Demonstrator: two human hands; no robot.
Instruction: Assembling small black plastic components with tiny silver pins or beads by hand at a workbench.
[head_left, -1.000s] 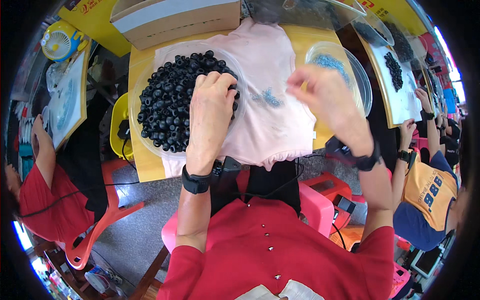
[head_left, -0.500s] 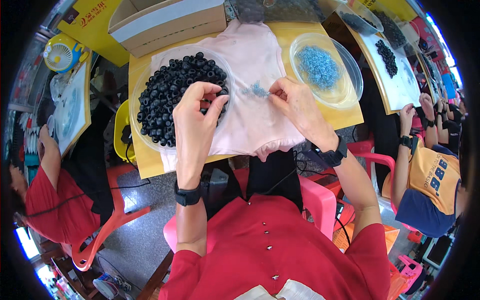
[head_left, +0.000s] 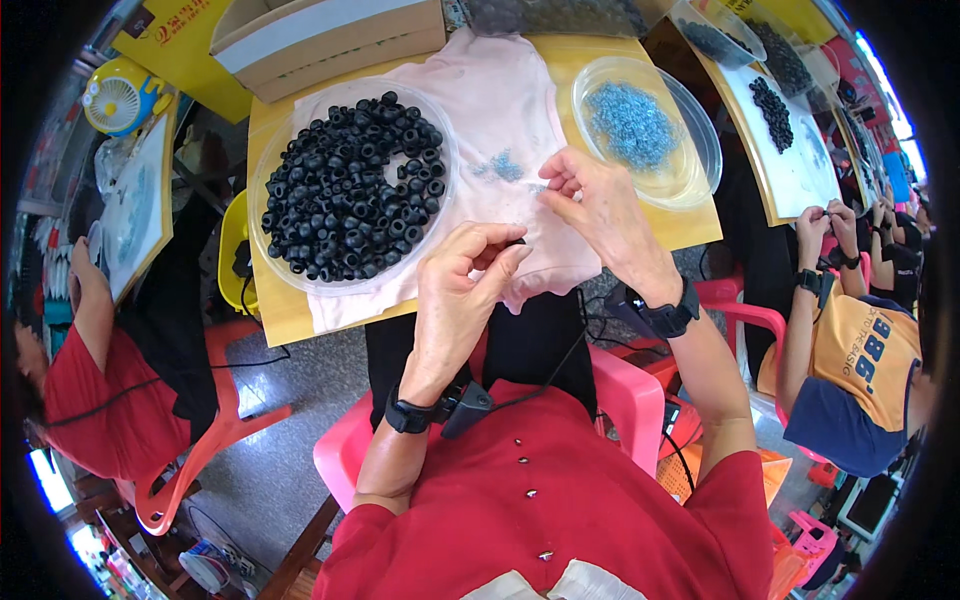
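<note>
Between the thumb and forefinger of my left hand [head_left: 462, 295] is a small black piece [head_left: 519, 241], mostly hidden; it looks like the round, hollow black parts [head_left: 350, 190] heaped in a shallow clear tub [head_left: 452, 195] on the left. My right hand [head_left: 602, 205], higher and to the right, pinches a tiny pale translucent piece [head_left: 541, 186]. Just beyond its fingertips, a small cluster of blue translucent pieces [head_left: 505, 166] lies on a pink cloth [head_left: 490, 100]. More blue pieces [head_left: 632, 125] fill part of a round clear tub [head_left: 690, 195] at the right.
A cardboard box [head_left: 330, 50] stands at the table's back left, beside a bag of dark parts [head_left: 555, 18]. Co-workers sit at boards on both sides, one in a red sleeve [head_left: 120, 385], another in an orange and navy shirt [head_left: 865, 370]. A small yellow fan [head_left: 118, 100] stands far left.
My left hand has moved from the black parts toward me and right, with a black piece in its fingertips. A gap shows in the heap. My right hand stays almost in place.
</note>
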